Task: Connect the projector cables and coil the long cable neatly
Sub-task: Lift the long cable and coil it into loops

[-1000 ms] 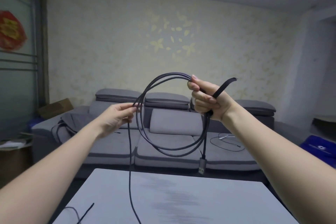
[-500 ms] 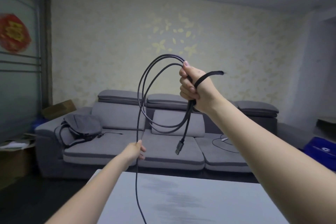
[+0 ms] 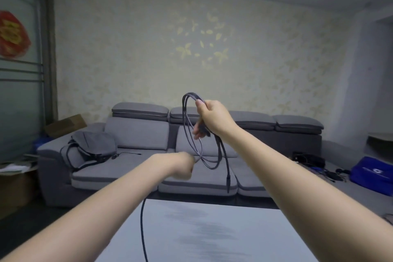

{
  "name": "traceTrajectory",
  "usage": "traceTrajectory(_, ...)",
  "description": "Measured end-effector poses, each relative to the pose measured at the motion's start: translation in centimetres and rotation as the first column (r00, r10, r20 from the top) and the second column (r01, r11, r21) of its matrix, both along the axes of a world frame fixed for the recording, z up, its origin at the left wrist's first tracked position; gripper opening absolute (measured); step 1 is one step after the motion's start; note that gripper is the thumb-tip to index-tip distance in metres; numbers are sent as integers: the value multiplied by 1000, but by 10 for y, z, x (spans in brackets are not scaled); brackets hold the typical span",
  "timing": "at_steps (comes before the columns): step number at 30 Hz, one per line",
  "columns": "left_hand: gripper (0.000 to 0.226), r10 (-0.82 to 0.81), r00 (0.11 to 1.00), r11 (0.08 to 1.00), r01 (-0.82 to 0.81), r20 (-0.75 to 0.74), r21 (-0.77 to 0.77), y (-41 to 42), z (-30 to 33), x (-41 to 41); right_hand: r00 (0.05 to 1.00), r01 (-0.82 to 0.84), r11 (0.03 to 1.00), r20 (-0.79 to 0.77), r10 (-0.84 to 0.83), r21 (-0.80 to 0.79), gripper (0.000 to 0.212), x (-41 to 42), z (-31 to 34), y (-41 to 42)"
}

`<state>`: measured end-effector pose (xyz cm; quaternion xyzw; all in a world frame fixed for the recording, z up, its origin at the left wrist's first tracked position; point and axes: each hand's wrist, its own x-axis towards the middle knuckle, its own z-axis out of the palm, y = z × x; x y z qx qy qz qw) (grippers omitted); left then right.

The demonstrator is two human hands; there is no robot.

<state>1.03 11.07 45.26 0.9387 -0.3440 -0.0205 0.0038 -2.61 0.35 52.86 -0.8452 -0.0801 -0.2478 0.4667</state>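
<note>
A long dark cable point(image 3: 187, 125) hangs in several loops from my right hand point(image 3: 212, 117), which is raised in front of me and closed around the top of the coil. One end with a plug point(image 3: 228, 181) dangles below the loops. My left hand point(image 3: 180, 165) is lower and to the left, fingers closed on the free run of the cable just beside the bottom of the coil. From that hand the loose cable point(image 3: 143, 229) drops down in front of the white table point(image 3: 212, 232) and leaves the frame at the bottom.
A grey sofa point(image 3: 136, 132) stands against the far wall with a dark bag point(image 3: 91, 147) and a thin wire on its left seat. Cardboard boxes sit at the left. A blue bag point(image 3: 374, 174) and loose cables lie on the right.
My right hand has lowered and turned, so the coil hangs narrower. My left hand has risen from the table edge up to the bottom of the coil, bringing more cable with it.
</note>
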Motion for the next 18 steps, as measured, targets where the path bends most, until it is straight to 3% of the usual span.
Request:
traceTrajectory(5,23,-221,975,975,222,28,-31,-3,27,-13,986,137,897,-32,-166,-420,42,2,-13,-4)
traceTrajectory(9,20,-359,933,917,352,-6,-186,5,36,-14,968,124,853,-126,-215,-507,46,2,-23,-13)
traceTrajectory(12,20,-373,928,870,359,27,-338,20,44,-10,963,49,935,-232,-138,-351,40,0,-26,-26)
traceTrajectory(16,13,-354,935,742,272,-13,-612,35,48,3,978,58,998,-199,-61,-22,37,-1,-25,-33)
traceTrajectory(18,13,-271,961,763,246,50,-598,37,45,10,983,7,982,-181,28,189,37,-3,-20,-34)
